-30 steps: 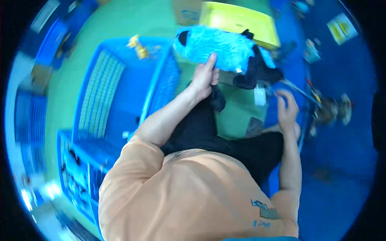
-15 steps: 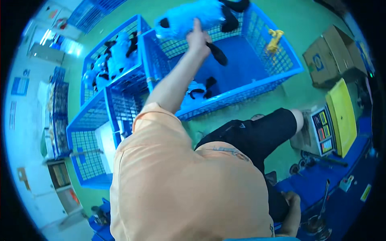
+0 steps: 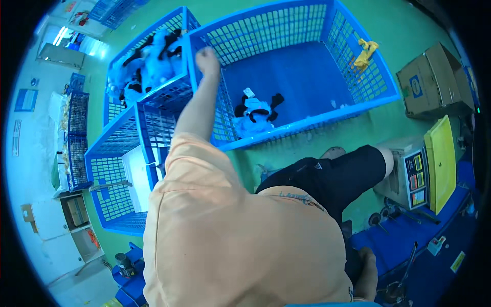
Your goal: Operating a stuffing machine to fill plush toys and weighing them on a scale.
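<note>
At right, an open brown cardboard box (image 3: 433, 79) with a blue label beside a yellow-topped scale (image 3: 427, 171); left hand (image 3: 207, 56) stretched over the crate wall, empty, fingers loose; plush toy (image 3: 254, 112) on large blue crate (image 3: 327, 115) floor; right hand (image 3: 366, 273) low, grip unclear

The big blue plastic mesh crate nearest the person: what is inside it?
One blue, white and black plush toy lies on the crate's floor. The left arm hides part of the near corner.
</note>
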A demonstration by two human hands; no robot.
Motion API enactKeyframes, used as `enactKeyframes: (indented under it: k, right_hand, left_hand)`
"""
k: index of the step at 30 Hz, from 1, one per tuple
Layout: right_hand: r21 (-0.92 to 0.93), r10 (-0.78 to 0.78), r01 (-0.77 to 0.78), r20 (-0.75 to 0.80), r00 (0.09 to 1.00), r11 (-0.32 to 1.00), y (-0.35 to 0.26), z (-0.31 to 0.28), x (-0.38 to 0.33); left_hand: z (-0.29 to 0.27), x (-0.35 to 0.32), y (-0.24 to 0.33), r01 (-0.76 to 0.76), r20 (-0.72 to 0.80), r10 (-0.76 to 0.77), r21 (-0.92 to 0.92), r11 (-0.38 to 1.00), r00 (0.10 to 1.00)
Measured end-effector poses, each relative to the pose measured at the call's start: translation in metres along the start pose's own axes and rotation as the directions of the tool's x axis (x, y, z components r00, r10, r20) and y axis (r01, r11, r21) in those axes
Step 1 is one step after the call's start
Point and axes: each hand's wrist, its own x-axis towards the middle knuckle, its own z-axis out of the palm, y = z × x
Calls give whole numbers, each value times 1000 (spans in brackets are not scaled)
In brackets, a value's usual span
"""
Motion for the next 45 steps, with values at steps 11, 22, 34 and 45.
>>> enactKeyframes:
  k: [11, 22, 34, 45]
  right_hand:
    - [-25, 206, -204, 74, 976, 979, 29, 95, -103]
    - [33, 271, -279, 151, 951, 960, 45, 101, -120]
    - [95, 293, -309, 150, 944, 946, 31, 72, -108]
    - [741, 279, 665, -661, 697, 92, -78, -128, -160]
  left_hand:
    - [6, -153, -201, -322, 753, -590, 658, 680, 293]
    - [8, -186, -296, -269, 790, -469, 588, 763, 395]
    - [116, -197, 2, 436, 770, -285, 10, 900, 571]
    - [96, -333, 351, 976, 965, 256, -112, 186, 61]
